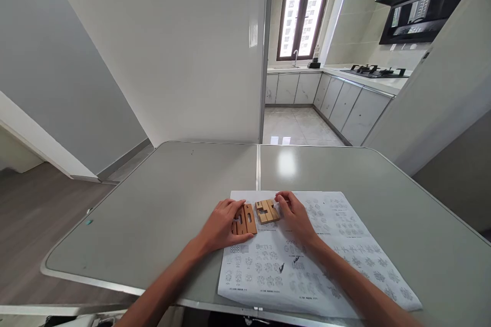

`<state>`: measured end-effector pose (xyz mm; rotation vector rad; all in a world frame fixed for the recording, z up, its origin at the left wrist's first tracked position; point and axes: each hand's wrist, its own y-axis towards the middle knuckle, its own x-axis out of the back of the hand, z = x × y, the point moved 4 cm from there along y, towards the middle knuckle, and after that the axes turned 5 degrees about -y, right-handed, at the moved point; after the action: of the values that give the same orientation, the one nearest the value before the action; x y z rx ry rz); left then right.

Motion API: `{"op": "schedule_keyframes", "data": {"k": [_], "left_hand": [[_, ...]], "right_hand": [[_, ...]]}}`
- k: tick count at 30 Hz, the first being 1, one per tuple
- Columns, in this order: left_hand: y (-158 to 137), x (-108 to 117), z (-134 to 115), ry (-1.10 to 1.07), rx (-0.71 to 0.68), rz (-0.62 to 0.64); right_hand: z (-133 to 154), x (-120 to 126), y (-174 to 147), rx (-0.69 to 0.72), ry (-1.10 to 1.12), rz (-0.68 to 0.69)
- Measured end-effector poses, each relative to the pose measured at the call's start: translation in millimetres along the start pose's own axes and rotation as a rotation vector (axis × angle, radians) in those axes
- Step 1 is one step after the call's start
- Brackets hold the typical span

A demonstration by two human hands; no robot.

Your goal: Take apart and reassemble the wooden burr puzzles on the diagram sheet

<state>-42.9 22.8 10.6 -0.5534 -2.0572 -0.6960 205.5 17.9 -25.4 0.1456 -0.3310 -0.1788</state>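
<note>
My left hand point(224, 224) is curved around a set of reddish-brown wooden puzzle pieces point(250, 218), with the thumb along their near edge and the fingers at the far edge. Slots and a printed number show on these flat pieces. Just to their right lies a lighter group of wooden puzzle pieces point(267, 211), fitted together around a gap and marked with a 3. Beside its right edge, my right hand point(294, 213) is closed with bent fingertips pressed together; what they hold, if anything, is hidden. Both groups rest on a large printed sheet point(264, 286).
The sheet has rows of small diagrams and lies at the near side of a grey folding table point(172, 199) with a seam point(258, 166). A small bluish bit point(89, 222) lies at the table's left. Beyond stand a white wall and a kitchen with a gas stove point(376, 71).
</note>
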Motion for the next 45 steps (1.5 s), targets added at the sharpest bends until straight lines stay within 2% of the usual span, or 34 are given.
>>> {"op": "schedule_keyframes", "data": {"k": [5, 11, 13, 16, 20, 29, 38, 42, 45], "left_hand": [[-12, 3, -8, -0.028, 0.014, 0.035], [-24, 15, -1, -0.041, 0.025, 0.072], [-31, 18, 3, -0.047, 0.041, 0.083], [-39, 21, 6, -0.058, 0.079, 0.074], [-42, 20, 4, -0.069, 0.109, 0.054], [-33, 15, -2, -0.137, 0.136, 0.055], [-30, 15, -2, -0.171, 0.148, 0.031], [-31, 20, 0, -0.152, 0.151, 0.04], [-33, 23, 3, -0.155, 0.162, 0.051]], "right_hand": [[2, -1, -1, 0.084, -0.089, 0.008], [33, -4, -16, 0.574, -0.271, 0.123], [42, -9, -23, 0.68, -0.319, 0.207], [51, -17, -30, 0.763, -0.405, 0.336], [48, -19, -29, 0.742, -0.514, 0.434], [24, 0, -6, 0.576, -0.572, 0.462], [24, -25, 25, 0.516, -0.477, 0.546], [30, -31, 40, 0.577, -0.506, 0.543], [38, -19, 36, 0.672, -0.559, 0.431]]}}
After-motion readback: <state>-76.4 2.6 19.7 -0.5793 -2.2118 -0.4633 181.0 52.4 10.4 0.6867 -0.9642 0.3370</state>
